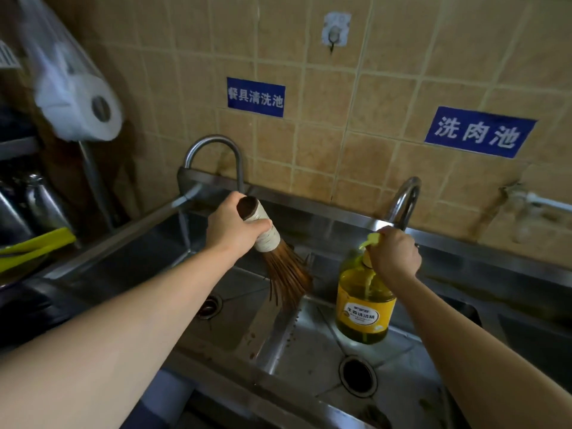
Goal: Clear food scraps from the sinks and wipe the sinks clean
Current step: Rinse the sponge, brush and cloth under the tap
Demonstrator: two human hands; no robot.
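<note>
Behind the sinks [309, 339], faucets [402, 202], blue signs [479, 131]

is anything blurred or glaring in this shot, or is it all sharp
Head view: the hanging paper roll at upper left is motion-smeared; wall tiles bow from wide-angle distortion; the sink divider shows bright glare; the bamboo brush and soap bottle read fairly sharp.

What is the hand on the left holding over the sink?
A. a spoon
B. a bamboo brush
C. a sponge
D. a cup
B: the left hand grips the wrapped handle of a bamboo brush, whose brown bristles point down at the sink, while the right hand holds the pump top of the yellow soap bottle.
</note>
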